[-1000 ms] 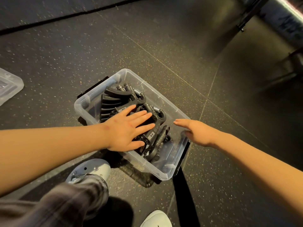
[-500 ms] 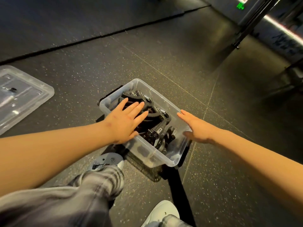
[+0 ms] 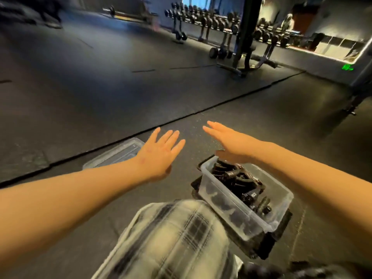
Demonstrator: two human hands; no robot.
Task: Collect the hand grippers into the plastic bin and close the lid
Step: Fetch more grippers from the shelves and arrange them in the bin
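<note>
Lifted off the bin [image 3: 219, 206], my left hand [image 3: 159, 153] and right hand [image 3: 228, 139] now hover with fingers straight, holding nothing. Grippers [image 3: 234, 176] lie in the bin; the lid [image 3: 120, 152] lies on the floor beyond my left hand. Collecting looks done; next I must grasp the lid.

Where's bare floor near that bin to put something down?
Bare floor lies between the lid and the bin, and past the left hand and right hand to the mat seam. The bin is crowded with grippers.
</note>
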